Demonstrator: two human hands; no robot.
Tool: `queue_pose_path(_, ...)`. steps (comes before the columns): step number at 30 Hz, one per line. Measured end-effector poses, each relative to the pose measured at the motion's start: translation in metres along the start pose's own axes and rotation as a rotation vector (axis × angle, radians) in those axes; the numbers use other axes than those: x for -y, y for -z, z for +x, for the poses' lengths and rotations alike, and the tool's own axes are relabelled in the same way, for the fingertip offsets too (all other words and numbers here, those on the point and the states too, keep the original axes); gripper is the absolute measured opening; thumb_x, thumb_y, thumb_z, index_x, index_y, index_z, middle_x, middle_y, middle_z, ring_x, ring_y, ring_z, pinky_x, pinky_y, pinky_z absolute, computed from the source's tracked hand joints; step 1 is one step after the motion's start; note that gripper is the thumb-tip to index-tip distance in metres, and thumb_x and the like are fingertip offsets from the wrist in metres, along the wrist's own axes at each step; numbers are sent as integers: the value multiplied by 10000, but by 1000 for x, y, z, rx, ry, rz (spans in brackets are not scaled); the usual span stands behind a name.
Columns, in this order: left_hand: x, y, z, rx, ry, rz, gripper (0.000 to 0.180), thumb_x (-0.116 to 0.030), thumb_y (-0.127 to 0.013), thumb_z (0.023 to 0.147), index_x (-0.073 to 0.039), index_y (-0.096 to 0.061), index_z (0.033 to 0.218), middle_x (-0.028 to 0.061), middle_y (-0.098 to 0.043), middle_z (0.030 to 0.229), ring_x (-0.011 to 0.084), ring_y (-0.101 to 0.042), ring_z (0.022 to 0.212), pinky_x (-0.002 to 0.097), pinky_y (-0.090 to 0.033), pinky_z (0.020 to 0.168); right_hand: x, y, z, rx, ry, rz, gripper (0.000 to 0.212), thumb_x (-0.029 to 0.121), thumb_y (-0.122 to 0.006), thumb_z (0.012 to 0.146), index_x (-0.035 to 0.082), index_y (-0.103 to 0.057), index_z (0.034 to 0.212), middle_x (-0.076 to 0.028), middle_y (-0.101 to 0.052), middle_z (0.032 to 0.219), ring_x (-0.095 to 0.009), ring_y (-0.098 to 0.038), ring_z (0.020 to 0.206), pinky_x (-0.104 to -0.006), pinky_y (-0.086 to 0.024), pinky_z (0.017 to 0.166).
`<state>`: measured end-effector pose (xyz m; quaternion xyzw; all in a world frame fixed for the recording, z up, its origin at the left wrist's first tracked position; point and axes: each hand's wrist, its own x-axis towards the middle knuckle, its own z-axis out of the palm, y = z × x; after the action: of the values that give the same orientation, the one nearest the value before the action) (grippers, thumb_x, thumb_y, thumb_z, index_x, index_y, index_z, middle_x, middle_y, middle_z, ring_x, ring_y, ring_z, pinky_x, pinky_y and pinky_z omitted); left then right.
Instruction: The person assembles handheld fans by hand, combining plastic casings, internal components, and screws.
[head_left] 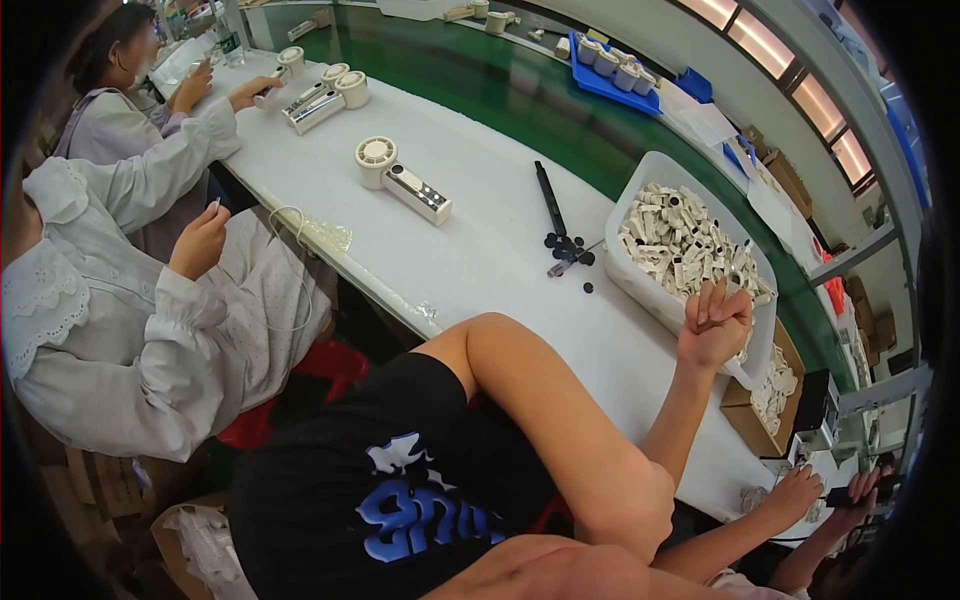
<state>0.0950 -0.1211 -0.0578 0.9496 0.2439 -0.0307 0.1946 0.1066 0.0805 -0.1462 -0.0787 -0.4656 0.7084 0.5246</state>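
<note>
My right hand point(715, 322) is raised over the near side of a white plastic bin point(640, 292), its fingers curled toward the palm. Nothing shows in its grip. The bin is heaped with small off-white plastic parts point(668, 228). My left forearm point(560, 405) lies across in front of me, along the table's near edge, and the hand at its end is hidden. On the table left of the bin are a black pen-shaped tool point(549, 197), several small black round pieces point(568, 246) and a small purplish item point(558, 269). A white handheld fan point(410, 185) lies farther left.
More handheld fans point(325, 98) lie farther along the table point(480, 235). Two people point(120, 300) sit to my left; a neighbour's hands point(795, 495) work at right. A cardboard box point(765, 415) of white parts stands beyond the bin. A blue tray point(625, 85) sits past the green strip.
</note>
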Motion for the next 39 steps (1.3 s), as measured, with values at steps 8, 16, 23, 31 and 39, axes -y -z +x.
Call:
queue_pose_path(8, 9, 6, -4, 1, -160, 74, 270, -180, -635, 835, -25, -723, 1039, 154, -721, 1001, 316, -699, 933, 426, -565, 744, -6, -3, -7, 94, 9, -62, 281, -52, -453, 774, 110, -330, 580, -19, -300, 561, -112, -260, 491, -226, -168, 410)
queue_pose_path(16, 10, -4, -4, -123, -146, 66, 201, -177, -645, 803, -32, -702, 929, 126, -719, 839, 290, -713, 806, 408, -540, 699, 4, -5, -2, 37, -195, 290, 297, 41, -459, 839, 150, -353, 584, -11, -338, 599, -96, -267, 485, -215, -140, 402)
queue_pose_path(23, 11, -10, -5, -234, -177, 127, 180, -165, -600, 848, -7, -592, 934, 57, -596, 661, 228, -622, 624, 326, -423, 564, 10, -6, -2, 9, -354, 624, 294, 16, -428, 808, 153, -341, 563, -13, -332, 591, -86, -258, 470, -215, -116, 388)
queue_pose_path(31, 11, -6, -6, -169, -184, 127, 214, -168, -587, 861, 2, -588, 989, 63, -596, 666, 223, -626, 639, 318, -417, 562, 8, -4, -3, 137, -366, 701, 287, 0, -440, 806, 139, -360, 567, -12, -340, 615, -91, -271, 482, -227, -142, 387)
queue_pose_path(39, 39, 47, -39, -244, 178, 59, 156, -130, -615, 818, 6, -671, 768, 175, -663, 677, 282, -688, 668, 424, -528, 649, 14, -2, 1, 195, -285, 713, 295, 6, -439, 812, 144, -359, 563, -11, -349, 617, -92, -283, 494, -226, -189, 420)
